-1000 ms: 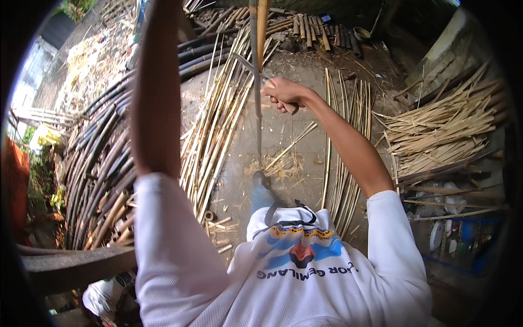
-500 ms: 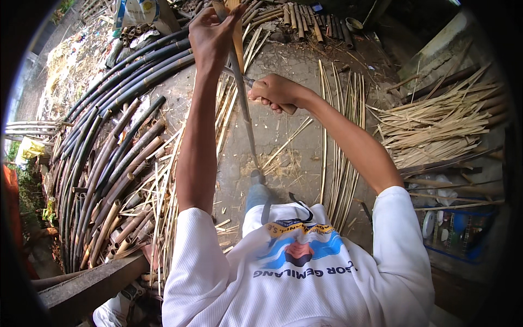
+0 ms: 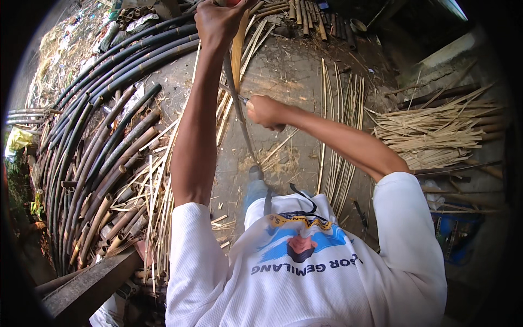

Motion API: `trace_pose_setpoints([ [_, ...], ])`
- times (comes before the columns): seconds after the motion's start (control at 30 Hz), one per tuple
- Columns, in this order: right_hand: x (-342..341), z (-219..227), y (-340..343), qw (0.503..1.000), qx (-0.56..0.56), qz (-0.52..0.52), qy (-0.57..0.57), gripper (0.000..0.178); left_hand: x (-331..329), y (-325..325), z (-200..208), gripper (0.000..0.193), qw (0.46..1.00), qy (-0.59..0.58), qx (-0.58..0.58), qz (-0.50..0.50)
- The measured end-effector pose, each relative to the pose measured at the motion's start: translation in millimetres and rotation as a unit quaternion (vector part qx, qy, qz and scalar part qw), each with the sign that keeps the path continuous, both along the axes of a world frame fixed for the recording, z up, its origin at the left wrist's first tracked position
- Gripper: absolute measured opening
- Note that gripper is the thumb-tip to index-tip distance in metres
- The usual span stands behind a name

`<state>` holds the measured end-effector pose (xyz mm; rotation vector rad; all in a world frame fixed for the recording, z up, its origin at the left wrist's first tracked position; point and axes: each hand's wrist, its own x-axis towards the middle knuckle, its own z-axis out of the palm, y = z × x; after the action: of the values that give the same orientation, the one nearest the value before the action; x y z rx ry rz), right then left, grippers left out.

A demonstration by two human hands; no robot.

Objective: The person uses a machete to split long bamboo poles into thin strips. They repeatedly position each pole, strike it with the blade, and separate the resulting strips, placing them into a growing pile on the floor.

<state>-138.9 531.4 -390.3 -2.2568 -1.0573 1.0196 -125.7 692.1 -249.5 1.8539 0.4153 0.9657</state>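
At the top of the view, my left hand [image 3: 217,26] is closed round the upper part of a long dark bamboo pole [image 3: 237,106]. The pole slants down to the ground beside my foot [image 3: 255,173]. My right hand [image 3: 265,113] is closed on the handle of a knife [image 3: 243,100], whose blade lies across the pole at about its middle. Part of the blade is hidden behind the pole. A pale wooden post [image 3: 237,52] stands behind the pole, just beyond my hands. Something red shows at my left fingers, mostly cut off by the picture's edge.
Dark bamboo poles [image 3: 117,73] curve along the left, with shorter cut pieces [image 3: 111,188] heaped beside them. Thin split strips [image 3: 348,125] lie on the ground to the right. A thick pile of pale strips [image 3: 436,133] is farther right. A beam [image 3: 90,283] juts in at lower left.
My left hand has risen toward the top edge of the picture. My right hand with the knife has shifted slightly down and to the left. The view has moved a little.
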Motion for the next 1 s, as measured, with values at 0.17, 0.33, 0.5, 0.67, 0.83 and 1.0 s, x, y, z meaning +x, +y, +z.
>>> trace_pose_setpoints([
  [0.17,-0.3,-61.6,-7.6,0.971,0.129,0.056,-0.196,0.013,17.4,6.8,-11.7,0.043,0.998,0.059,0.003,-0.014],
  [0.33,-0.6,1.8,1.0,0.999,0.029,-0.016,0.027,0.020,8.5,15.2,-3.0,0.045,0.997,0.076,0.000,0.003],
  [0.5,-31.5,-318.9,-31.5,0.843,0.035,0.391,-0.368,0.016,31.1,-27.5,-6.5,0.046,0.995,0.090,0.051,-0.010],
  [0.67,-15.6,-257.5,-15.4,0.998,0.062,-0.013,0.011,0.024,29.5,-6.3,-1.6,0.036,0.994,0.092,-0.024,-0.045],
  [0.83,34.0,-243.5,-24.2,0.996,0.075,-0.042,0.006,0.033,83.6,4.8,-7.4,0.047,0.987,0.153,-0.033,-0.025],
  [1.0,105.5,-230.8,-47.0,0.984,0.030,-0.091,0.152,0.033,65.0,14.9,-166.0,0.061,0.995,0.054,0.029,-0.074],
])
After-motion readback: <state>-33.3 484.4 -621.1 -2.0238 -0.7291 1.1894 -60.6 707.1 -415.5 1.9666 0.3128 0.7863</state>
